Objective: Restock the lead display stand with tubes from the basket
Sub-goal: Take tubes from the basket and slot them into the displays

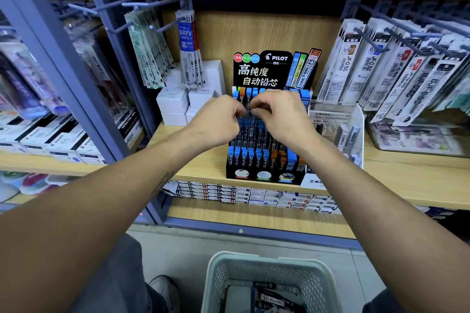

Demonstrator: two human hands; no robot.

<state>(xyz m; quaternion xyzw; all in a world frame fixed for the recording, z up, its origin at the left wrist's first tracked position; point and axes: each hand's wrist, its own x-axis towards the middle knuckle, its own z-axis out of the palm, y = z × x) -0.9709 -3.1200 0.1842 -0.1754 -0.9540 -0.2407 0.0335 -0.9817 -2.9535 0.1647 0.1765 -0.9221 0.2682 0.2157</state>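
Observation:
A black Pilot lead display stand (pixel 264 71) sits on the wooden shelf, its tiers filled with blue-capped and orange-capped lead tubes (pixel 248 157). Both hands hover over the stand's upper middle rows. My left hand (pixel 218 122) and my right hand (pixel 279 114) have curled fingers meeting at a dark tube (pixel 248 112) between their fingertips. The hands hide most of the middle rows. Below, on the floor, a pale green mesh basket (pixel 269 269) holds more dark lead tubes (pixel 272 297).
A clear acrylic Mono holder (pixel 338 129) stands right of the stand. White boxes (pixel 175 107) are stacked to its left. Packaged refills hang from pegs on the left (pixel 188 51) and on the right (pixel 376 63). Small boxes (pixel 254 195) line the lower shelf.

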